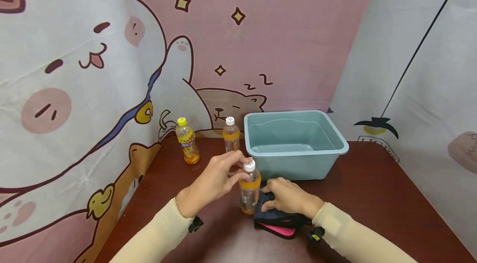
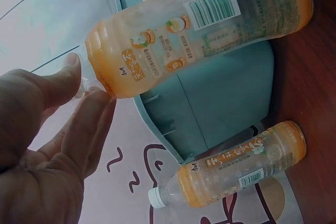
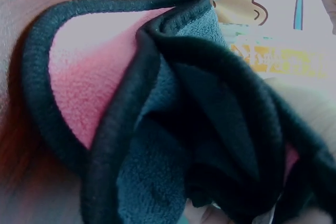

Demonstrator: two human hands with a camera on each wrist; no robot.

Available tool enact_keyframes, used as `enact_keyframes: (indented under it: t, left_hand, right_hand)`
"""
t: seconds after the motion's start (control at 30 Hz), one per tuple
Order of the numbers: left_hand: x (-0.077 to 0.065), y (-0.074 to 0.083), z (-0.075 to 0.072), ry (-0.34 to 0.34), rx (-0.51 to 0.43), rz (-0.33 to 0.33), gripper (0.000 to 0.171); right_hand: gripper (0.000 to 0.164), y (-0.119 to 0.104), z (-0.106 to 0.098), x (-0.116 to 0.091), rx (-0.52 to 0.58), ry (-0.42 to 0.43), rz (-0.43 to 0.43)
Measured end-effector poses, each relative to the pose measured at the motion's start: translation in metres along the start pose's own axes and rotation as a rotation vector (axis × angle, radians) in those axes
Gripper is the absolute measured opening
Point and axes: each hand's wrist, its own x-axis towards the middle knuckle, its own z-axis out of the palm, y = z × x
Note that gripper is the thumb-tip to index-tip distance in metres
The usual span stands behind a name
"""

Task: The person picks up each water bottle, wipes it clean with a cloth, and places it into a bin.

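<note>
My left hand (image 1: 218,177) pinches the white-capped neck of a plastic bottle (image 1: 250,192) that stands upright on the table. The left wrist view shows thumb and fingers at the neck of this bottle (image 2: 173,40), which has an orange band and a printed label. Just to its right, my right hand (image 1: 290,198) grips a folded cloth (image 1: 277,214), dark blue-grey on one face and pink on the other, with black edging. In the right wrist view the cloth (image 3: 97,72) fills most of the picture and hides most of the fingers.
A blue-green plastic tub (image 1: 294,165) stands behind both hands. To its left is a second white-capped bottle (image 1: 232,138), and farther left a yellow-capped bottle (image 1: 187,143) with some orange liquid. A printed curtain (image 1: 298,47) closes off the back of the brown table (image 1: 376,196).
</note>
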Motion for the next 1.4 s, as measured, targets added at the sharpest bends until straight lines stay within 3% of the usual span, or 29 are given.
enact_keyframes:
  t: [0.33, 0.6, 1.03, 1.27, 1.4]
  left_hand:
    - [0.001, 0.002, 0.000, 0.000, 0.003, 0.016, 0.034]
    - [0.001, 0.001, -0.002, 0.003, 0.008, 0.027, 0.033]
    - [-0.006, 0.002, 0.003, 0.009, -0.004, 0.020, 0.031]
    - [-0.005, 0.003, 0.000, 0.012, 0.013, 0.027, 0.031]
    - [-0.005, 0.004, -0.001, 0.006, 0.014, 0.022, 0.033]
  right_hand:
    - [0.050, 0.003, -0.012, -0.003, 0.105, 0.099, -0.109]
    - [0.046, -0.002, -0.026, -0.008, 0.172, 0.188, -0.137]
    - [0.055, -0.019, -0.044, -0.017, 0.205, 0.337, -0.168]
    - [0.051, -0.029, -0.054, -0.012, 0.177, 0.458, -0.192]
    - [0.053, -0.032, -0.058, -0.009, 0.172, 0.458, -0.196]
